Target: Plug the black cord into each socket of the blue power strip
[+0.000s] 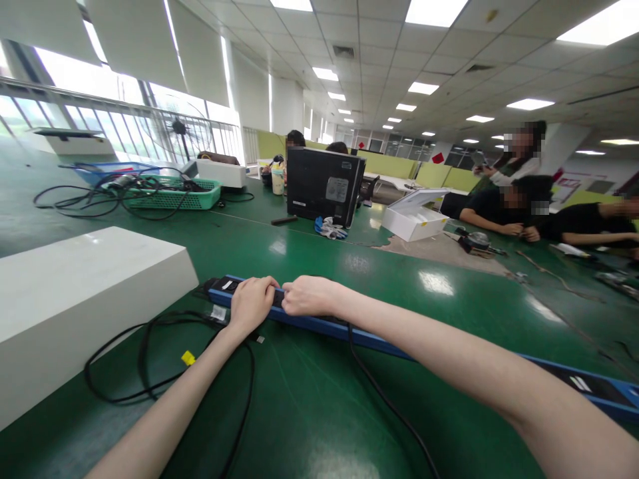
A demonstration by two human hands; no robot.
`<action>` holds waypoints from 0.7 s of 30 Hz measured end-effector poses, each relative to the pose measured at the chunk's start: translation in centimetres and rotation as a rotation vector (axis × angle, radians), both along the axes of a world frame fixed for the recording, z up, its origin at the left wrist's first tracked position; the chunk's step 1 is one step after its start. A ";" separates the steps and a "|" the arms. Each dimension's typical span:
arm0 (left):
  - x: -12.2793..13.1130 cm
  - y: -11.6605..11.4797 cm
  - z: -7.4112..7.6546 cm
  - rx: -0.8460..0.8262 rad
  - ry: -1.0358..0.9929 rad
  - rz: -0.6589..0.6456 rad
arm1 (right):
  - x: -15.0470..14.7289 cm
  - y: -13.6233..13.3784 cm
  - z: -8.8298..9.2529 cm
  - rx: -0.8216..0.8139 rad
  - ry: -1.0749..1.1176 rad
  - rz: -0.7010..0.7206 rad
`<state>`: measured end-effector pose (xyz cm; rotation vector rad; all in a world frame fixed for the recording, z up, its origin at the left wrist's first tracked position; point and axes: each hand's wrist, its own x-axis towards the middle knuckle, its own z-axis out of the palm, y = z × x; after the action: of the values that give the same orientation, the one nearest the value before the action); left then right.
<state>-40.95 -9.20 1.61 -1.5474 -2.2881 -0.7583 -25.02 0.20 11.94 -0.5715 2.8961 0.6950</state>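
A long blue power strip [314,323] with a black socket face lies across the green table, running from left of my hands to the right edge. My left hand [252,303] is closed over its left part, thumb along the top. Right beside it, my right hand [309,296] is closed in a fist against the socket face; whatever its fingers grip is hidden. From under my right forearm a black cable [372,379] runs down toward me. Another black cable [144,359] with a yellow tag [188,358] loops on the table by my left forearm.
A large white box [90,286] stands at the left. Behind it is a green basket [174,196] with tangled cables. Farther back are a black monitor-like panel [322,186], gloves [330,228] and an open white box [417,216]. Several people sit or stand beyond, at back and right.
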 end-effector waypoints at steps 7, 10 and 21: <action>0.2 0.1 -0.2 0.008 -0.006 0.013 | 0.1 0.7 0.9 -0.009 0.047 -0.031; 0.1 0.0 -0.1 0.002 -0.006 0.000 | -0.2 0.9 1.2 -0.004 0.036 -0.046; 0.0 -0.4 0.2 -0.021 -0.002 0.004 | 0.0 0.9 0.9 0.026 0.061 -0.036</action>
<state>-40.97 -9.65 1.86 -1.5515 -2.3072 -0.7376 -25.02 1.05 12.80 -0.5025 2.9400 0.7574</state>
